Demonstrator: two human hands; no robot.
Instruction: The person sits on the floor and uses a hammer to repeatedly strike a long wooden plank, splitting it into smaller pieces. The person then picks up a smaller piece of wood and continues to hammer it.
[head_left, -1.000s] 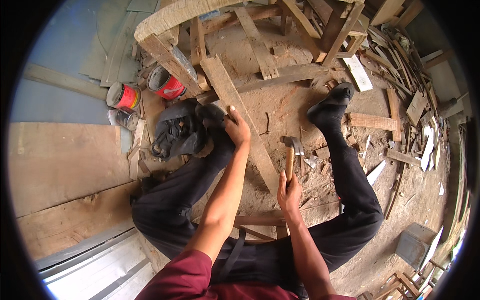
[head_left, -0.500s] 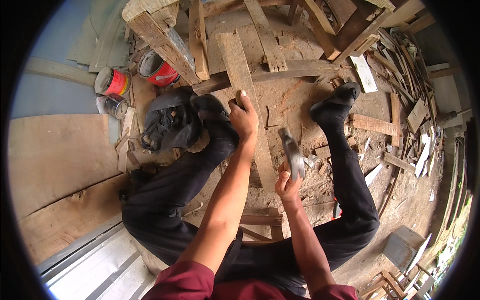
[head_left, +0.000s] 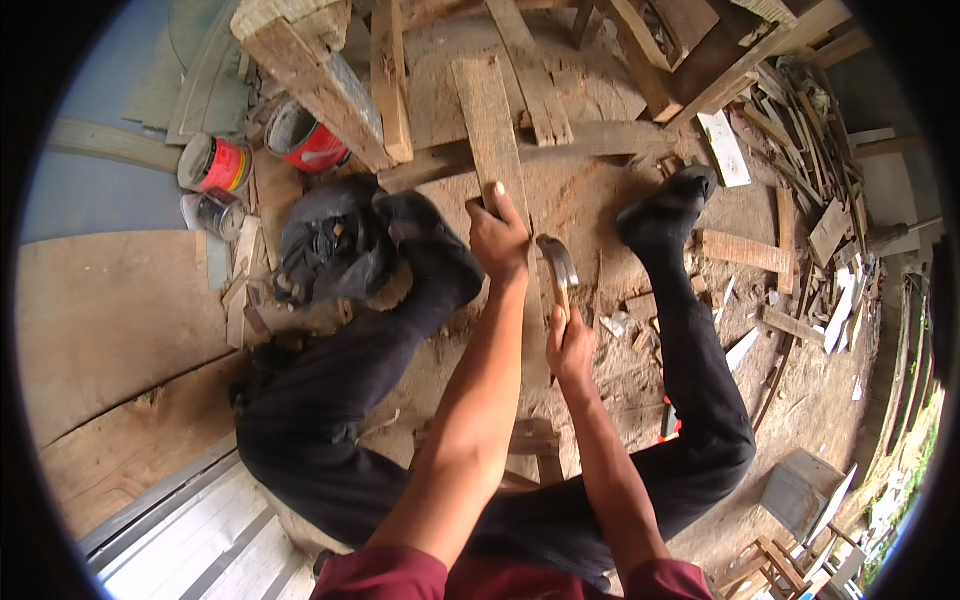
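Note:
A long wooden plank (head_left: 490, 110) runs away from me between my legs, its far part over a wooden rail (head_left: 600, 142). My left hand (head_left: 500, 240) is closed around the plank near its middle, with the thumb along the top. In my right hand (head_left: 572, 345) is a claw hammer (head_left: 560, 262), gripped by its wooden handle. The metal head is close to the plank's right edge, just beside my left hand; whether it touches the wood I cannot tell. My left forearm hides part of the plank's near end.
Wooden framing (head_left: 320, 90) stands at the far side. Red cans (head_left: 215, 163) and a black bag (head_left: 335, 240) lie left of my left foot. Scrap wood (head_left: 740, 250) is strewn at the right, beside my right foot. A grey metal container (head_left: 800, 490) is at the lower right.
The hammer has swung away from me and left, toward the plank's edge, its head turned. The plank and my left hand have shifted slightly to the right.

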